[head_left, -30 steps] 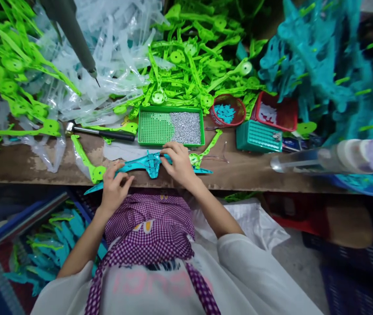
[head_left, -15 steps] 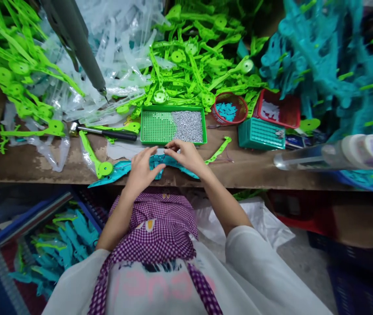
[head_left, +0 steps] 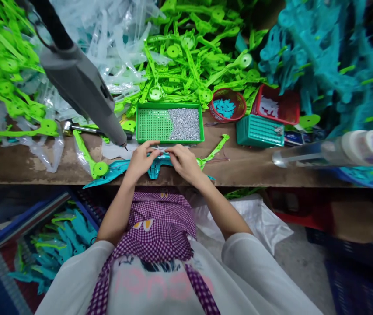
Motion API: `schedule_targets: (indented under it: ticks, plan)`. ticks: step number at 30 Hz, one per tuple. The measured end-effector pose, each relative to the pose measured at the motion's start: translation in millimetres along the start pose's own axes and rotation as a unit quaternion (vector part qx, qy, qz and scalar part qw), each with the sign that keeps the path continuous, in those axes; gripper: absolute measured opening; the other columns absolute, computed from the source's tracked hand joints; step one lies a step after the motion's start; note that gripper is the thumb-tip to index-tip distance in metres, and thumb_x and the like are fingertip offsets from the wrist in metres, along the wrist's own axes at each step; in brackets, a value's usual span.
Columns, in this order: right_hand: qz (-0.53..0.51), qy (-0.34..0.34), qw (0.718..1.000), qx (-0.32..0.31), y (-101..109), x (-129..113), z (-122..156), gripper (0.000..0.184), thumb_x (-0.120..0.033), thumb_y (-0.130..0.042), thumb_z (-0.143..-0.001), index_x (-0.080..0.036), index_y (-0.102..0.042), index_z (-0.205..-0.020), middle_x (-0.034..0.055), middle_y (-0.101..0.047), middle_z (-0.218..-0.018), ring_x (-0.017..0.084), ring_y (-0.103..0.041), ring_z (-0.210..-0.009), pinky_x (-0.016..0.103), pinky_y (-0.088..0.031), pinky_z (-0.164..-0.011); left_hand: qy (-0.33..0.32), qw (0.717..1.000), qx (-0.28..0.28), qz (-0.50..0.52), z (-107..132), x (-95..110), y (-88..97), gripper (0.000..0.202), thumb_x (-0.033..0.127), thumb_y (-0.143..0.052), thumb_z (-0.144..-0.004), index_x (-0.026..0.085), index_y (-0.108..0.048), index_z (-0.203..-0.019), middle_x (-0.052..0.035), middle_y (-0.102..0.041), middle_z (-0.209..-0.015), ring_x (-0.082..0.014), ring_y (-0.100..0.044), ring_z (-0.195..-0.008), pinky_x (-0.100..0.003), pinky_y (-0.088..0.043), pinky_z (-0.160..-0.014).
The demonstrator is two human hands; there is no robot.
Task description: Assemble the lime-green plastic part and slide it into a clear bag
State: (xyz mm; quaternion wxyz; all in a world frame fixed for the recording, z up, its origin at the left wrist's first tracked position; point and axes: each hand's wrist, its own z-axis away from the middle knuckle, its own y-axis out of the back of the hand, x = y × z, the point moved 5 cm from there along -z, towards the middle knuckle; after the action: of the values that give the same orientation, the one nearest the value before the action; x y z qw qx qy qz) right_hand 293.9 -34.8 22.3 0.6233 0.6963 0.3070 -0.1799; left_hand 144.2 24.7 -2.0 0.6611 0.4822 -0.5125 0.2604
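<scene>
A long teal plastic part (head_left: pixel 110 173) lies along the near edge of the wooden bench (head_left: pixel 255 168). My left hand (head_left: pixel 140 161) rests on its middle with the fingers curled down on it. My right hand (head_left: pixel 183 162) presses on the same part from the right, fingertips pinched near the left hand's. A grey hanging power screwdriver (head_left: pixel 81 89) points down just left of my left hand. Behind my hands stands a green tray (head_left: pixel 153 124) half filled with small silver screws.
Heaps of green (head_left: pixel 189 57), clear (head_left: pixel 120 35) and teal (head_left: pixel 320 57) plastic parts fill the back of the bench. A red round basket (head_left: pixel 228 106), a red tray (head_left: pixel 280 109) and a teal basket (head_left: pixel 259 133) stand right of the screw tray. A hammer (head_left: pixel 81 129) lies left. A blue crate (head_left: pixel 51 245) of teal parts sits below left.
My left hand has slid right along the teal part until it meets the right hand. The hanging screwdriver has swung down and closer to the hands.
</scene>
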Motion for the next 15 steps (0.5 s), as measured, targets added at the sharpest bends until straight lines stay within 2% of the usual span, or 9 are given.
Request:
schedule_targets:
  ticks: [2, 5, 8, 10, 15]
  plan:
    - [0.028, -0.01, 0.999, 0.031, 2.7, 1.1, 2.1, 0.023, -0.021, -0.042, -0.095, -0.02, -0.065, -0.098, 0.0064, -0.067, -0.091, 0.019, -0.06, -0.085, 0.033, -0.043, -0.078, -0.033, 0.999, 0.012, 0.002, 2.7, 8.1, 3.2, 0.025, 0.025, -0.06, -0.089, 0.018, -0.066, -0.112, -0.0066, -0.074, -0.096, -0.0171, -0.07, -0.086, -0.029, -0.057, -0.074]
    - [0.062, -0.016, 0.997, 0.036, 3.3, -0.1, 3.6, 0.022, -0.02, -0.045, -0.093, -0.02, -0.066, -0.095, 0.0061, -0.066, -0.088, 0.02, -0.058, -0.082, 0.033, -0.041, -0.077, -0.087, 0.995, 0.031, -0.036, 6.8, 22.5, 8.4, 0.032, 0.024, -0.064, -0.088, 0.022, -0.065, -0.12, -0.0054, -0.072, -0.103, -0.0142, -0.067, -0.084, -0.028, -0.055, -0.076]
    - [0.066, -0.021, 0.997, 0.036, 4.0, -2.8, 4.1, 0.022, -0.019, -0.045, -0.092, -0.019, -0.067, -0.094, 0.0071, -0.067, -0.088, 0.02, -0.058, -0.082, 0.034, -0.04, -0.077, -0.132, 0.985, 0.027, -0.108, 9.5, 31.2, 9.9, 0.02, 0.023, -0.065, -0.087, 0.023, -0.072, -0.106, -0.0041, -0.072, -0.098, -0.0154, -0.067, -0.084, -0.03, -0.055, -0.077]
    - [0.042, -0.018, 0.998, 0.037, 5.6, -5.5, 4.9, 0.022, -0.019, -0.045, -0.092, -0.018, -0.067, -0.095, 0.0068, -0.067, -0.087, 0.02, -0.059, -0.082, 0.033, -0.041, -0.078, -0.157, 0.977, 0.007, -0.145, 10.4, 31.6, 8.8, 0.014, 0.019, -0.062, -0.089, 0.021, -0.073, -0.097, -0.0039, -0.073, -0.091, -0.0169, -0.068, -0.085, -0.032, -0.055, -0.08]
    - [-0.019, -0.009, 1.0, -0.006, 12.2, -8.2, 5.9, 0.022, -0.021, -0.047, -0.092, -0.019, -0.068, -0.1, 0.0059, -0.068, -0.09, 0.018, -0.061, -0.085, 0.033, -0.046, -0.08, -0.222, 0.955, -0.036, -0.194, 12.8, 24.8, 5.4, 0.023, 0.015, -0.06, -0.089, 0.02, -0.07, -0.108, -0.0055, -0.075, -0.103, -0.0181, -0.07, -0.094, -0.034, -0.057, -0.085]
